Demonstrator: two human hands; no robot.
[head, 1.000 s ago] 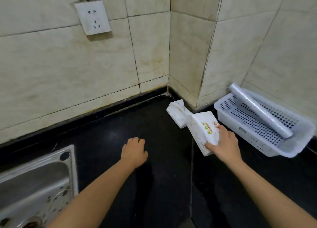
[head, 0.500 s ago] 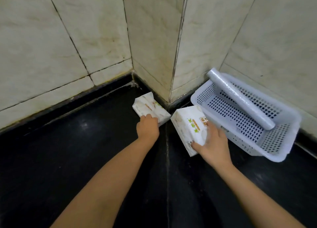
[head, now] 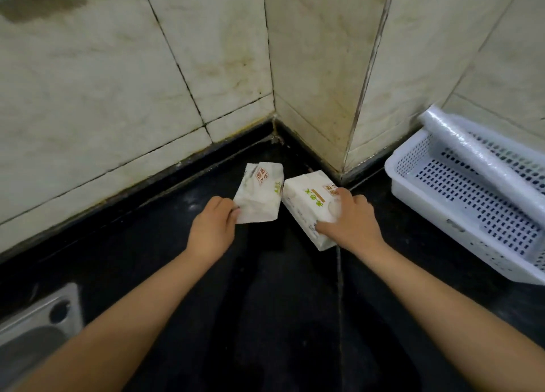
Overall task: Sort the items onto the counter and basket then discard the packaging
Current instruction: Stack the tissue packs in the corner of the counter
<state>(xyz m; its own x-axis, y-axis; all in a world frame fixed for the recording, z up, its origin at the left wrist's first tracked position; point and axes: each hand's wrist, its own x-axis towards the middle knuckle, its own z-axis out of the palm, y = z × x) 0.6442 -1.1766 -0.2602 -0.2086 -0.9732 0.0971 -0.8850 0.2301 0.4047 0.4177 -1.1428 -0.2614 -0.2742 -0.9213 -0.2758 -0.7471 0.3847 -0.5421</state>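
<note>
Two white tissue packs with green and orange print lie on the black counter (head: pixel 265 318) near the tiled wall corner. My left hand (head: pixel 213 229) grips the near left corner of the left tissue pack (head: pixel 261 194). My right hand (head: pixel 352 222) holds the right tissue pack (head: pixel 306 203) from its right side, fingers over its top. The packs nearly touch each other. A white perforated basket (head: pixel 413 197) stands at the right against the wall, with a clear plastic-wrap roll (head: pixel 472 152) resting diagonally across it.
A steel sink (head: pixel 32 332) shows at the lower left edge. Tiled walls form a protruding corner (head: pixel 348 144) right behind the packs. A seam runs down the counter below my right hand.
My left hand has closed on the left pack and turned it upright toward me. My right hand has slid the right pack a little nearer the corner. The view has shifted left.
</note>
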